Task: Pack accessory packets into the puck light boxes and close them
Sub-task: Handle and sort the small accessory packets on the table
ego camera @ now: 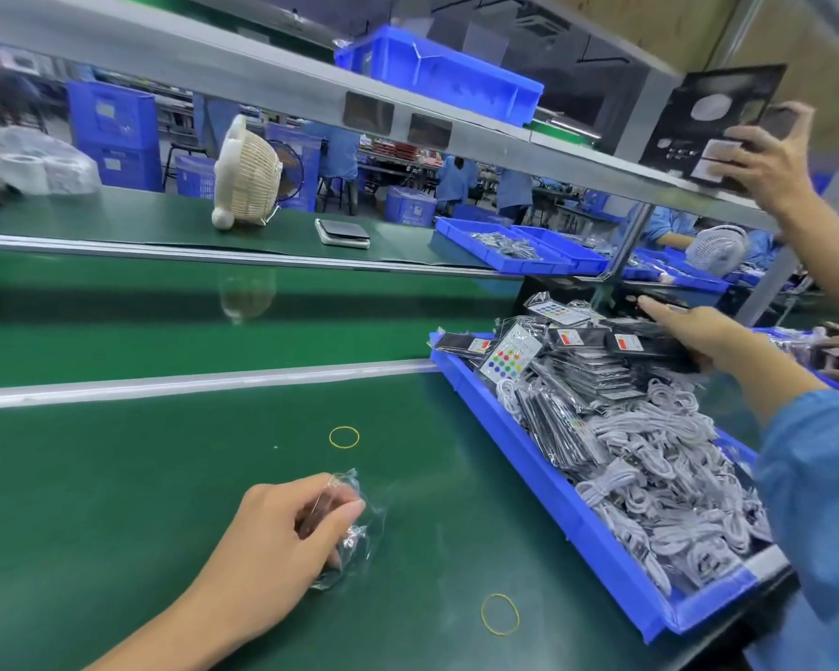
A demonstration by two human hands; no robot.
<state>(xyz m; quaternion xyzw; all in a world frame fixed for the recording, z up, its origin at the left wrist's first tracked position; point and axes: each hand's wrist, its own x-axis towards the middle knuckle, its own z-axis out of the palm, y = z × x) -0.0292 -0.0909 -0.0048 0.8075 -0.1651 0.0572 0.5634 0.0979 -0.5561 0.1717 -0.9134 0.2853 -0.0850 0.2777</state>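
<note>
My left hand (pixel 282 540) is pinched shut on a crumpled clear bag (pixel 350 530), pressed to the green table (pixel 117 477), probably scrap being cleared aside. My right hand (pixel 698 331) lies flat and open-fingered on the dark packets (pixel 582 341) in the blue tray (pixel 543 486), steadying or picking one, I'd guess. Another person's hand holds a black box (pixel 698 133) up on the shelf, so boxes wait there. Two rubber bands (pixel 344 437) lie loose.

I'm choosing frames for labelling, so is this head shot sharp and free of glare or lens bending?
Head view: the grey shelf rail bows from wide-angle distortion; the glossy green conveyor belt mirrors the woven cream fan; the far background is soft; the left hand on the crumpled clear plastic bag is fairly sharp.
</note>
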